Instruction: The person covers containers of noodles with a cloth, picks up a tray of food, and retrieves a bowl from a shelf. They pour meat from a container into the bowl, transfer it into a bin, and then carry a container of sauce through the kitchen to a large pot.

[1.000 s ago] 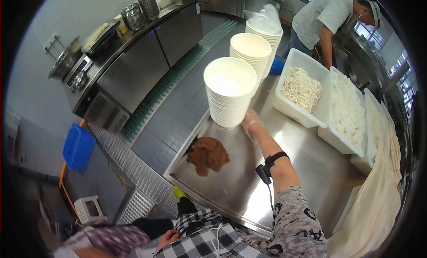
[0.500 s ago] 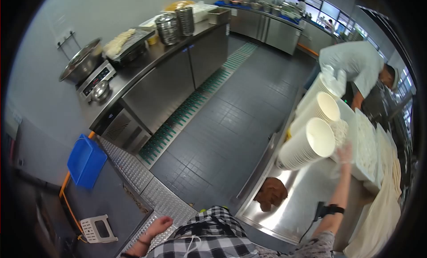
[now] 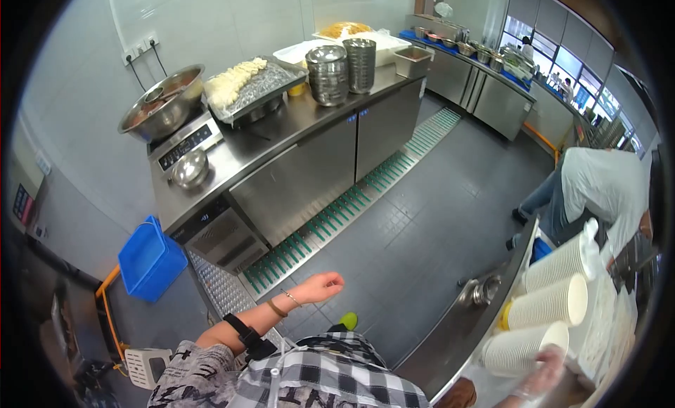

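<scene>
The person's right hand (image 3: 545, 369) is low at the right edge, in a thin clear glove. It looks blurry. It touches the rim of the nearest stack of paper bowls (image 3: 520, 350), but I cannot tell if the fingers grip it or just rest there. This stack is on the steel counter (image 3: 450, 341), with its open end facing the hand. Two more stacks sit just behind it, the middle stack (image 3: 545, 306) and the far stack (image 3: 559, 264). The far stack has a clear plastic bag (image 3: 589, 238) at its open end.

The left hand (image 3: 320, 287) is out in the air over the dark tiled floor (image 3: 422, 218). It is open, the fingers are loose, and it holds nothing. A black strap (image 3: 242, 331) goes round that arm, and a thin bracelet (image 3: 278, 308) is at the wrist.

A brown cloth (image 3: 460, 397) lies on the counter at the bottom edge. Another person in a light shirt (image 3: 605, 186) bends over past the bowls.

Across the floor is a long steel cabinet (image 3: 309, 169). On it are a big metal bowl (image 3: 162, 102), a small metal bowl (image 3: 188, 167), a tray of pale dough pieces (image 3: 246, 85) and two piles of metal bowls (image 3: 329, 74). A blue crate (image 3: 151, 257) sits by the cabinet's near end. A white stool (image 3: 144, 366) stands near the bottom left corner.
</scene>
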